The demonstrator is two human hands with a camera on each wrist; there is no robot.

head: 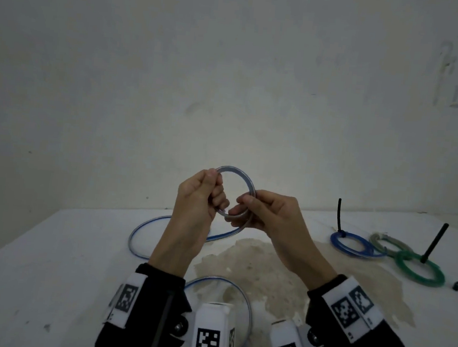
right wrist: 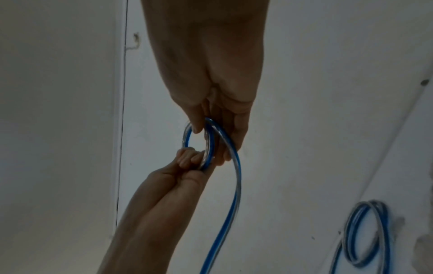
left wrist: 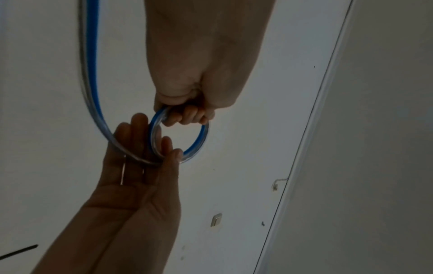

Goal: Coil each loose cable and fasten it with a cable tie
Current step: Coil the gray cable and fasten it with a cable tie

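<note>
Hands: two, left hand and right hand
Loose blue cable: one
Tied coils: three: blue coil, grey coil, green coil
Upright black cable ties: two

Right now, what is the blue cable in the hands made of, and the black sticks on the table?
Blue cable: probably soft plastic, glossy with a clear stripe; it bends into a ring. Black cable ties: likely stiff matte plastic, since they stand upright from the finished coils.

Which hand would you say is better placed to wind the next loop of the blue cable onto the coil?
Probably the right hand: the loose blue cable runs past its fingers, while the left hand grips the coil.
</note>
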